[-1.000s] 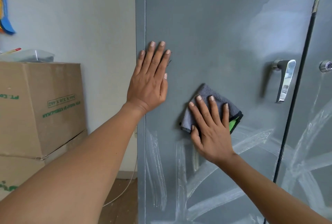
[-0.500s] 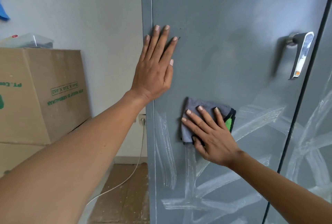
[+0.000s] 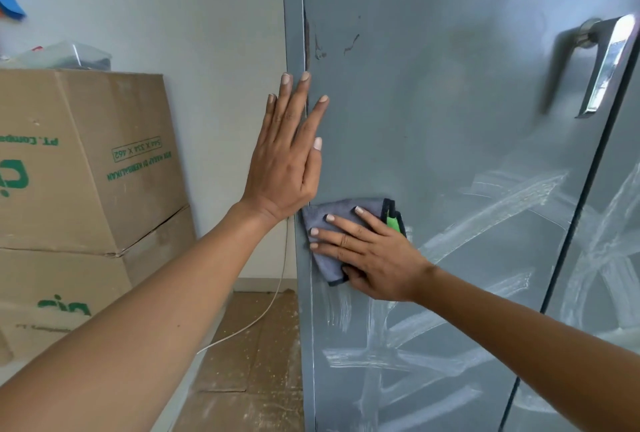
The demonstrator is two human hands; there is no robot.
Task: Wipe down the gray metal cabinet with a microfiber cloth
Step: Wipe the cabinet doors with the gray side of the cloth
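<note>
Gray metal fills most of what I see: the cabinet (image 3: 450, 120) stands in front of me, with a pale wall (image 3: 190, 16) to the left of my left hand. My left hand (image 3: 287, 154) lies flat on the cabinet's left edge, fingers straight and a little spread, holding nothing. Just below it and to the right, my right hand (image 3: 367, 251) presses the folded gray microfiber cloth (image 3: 332, 220) against the door with straight fingers, the thumb under the cloth's lower edge. A green fold of the cloth shows above my knuckles. Half a second ago the cloth was more to the right on the door; now it has moved left to the door's edge, close under my left wrist. White wipe streaks (image 3: 485, 220) run across the door to the right of my right hand and below it. The door handle (image 3: 609, 61) is well apart, up to the right. Cardboard boxes (image 3: 86, 161) stand stacked to the left of my left arm, and a white cable (image 3: 263, 314) hangs down to the floor.
</note>
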